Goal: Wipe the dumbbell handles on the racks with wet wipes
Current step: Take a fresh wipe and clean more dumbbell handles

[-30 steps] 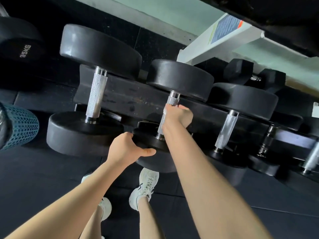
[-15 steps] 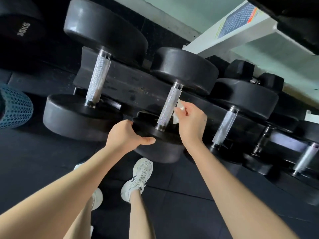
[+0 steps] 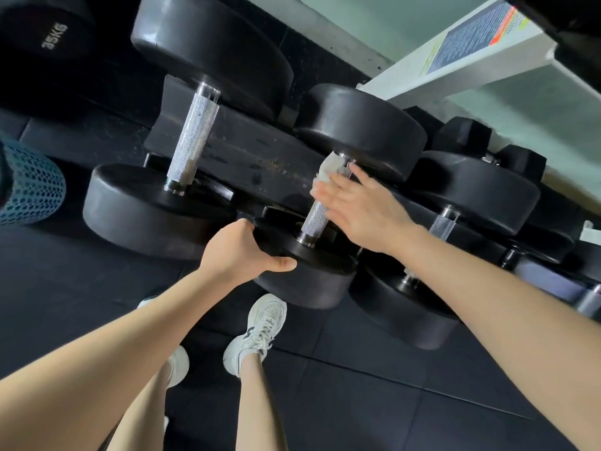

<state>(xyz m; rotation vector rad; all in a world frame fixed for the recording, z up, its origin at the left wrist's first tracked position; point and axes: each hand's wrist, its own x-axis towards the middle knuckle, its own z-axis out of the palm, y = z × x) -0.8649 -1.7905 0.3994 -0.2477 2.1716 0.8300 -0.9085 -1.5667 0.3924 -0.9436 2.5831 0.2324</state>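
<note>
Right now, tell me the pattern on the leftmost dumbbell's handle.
The handle is silver with fine knurling; head view.

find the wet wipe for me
Centre of the head view: the wet wipe sits under the right hand on the far end of the middle dumbbell handle.

White wipe (image 3: 327, 170) on knurled handle (image 3: 314, 219) (racked).

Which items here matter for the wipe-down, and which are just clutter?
Job: white wet wipe, pressed by right hand; knurled silver handle of middle dumbbell; its black round near head, gripped by left hand; neighbouring knurled silver handle; black rack beam.
Lying about: teal perforated foam roller; black 35KG weight; white signboard.
</note>
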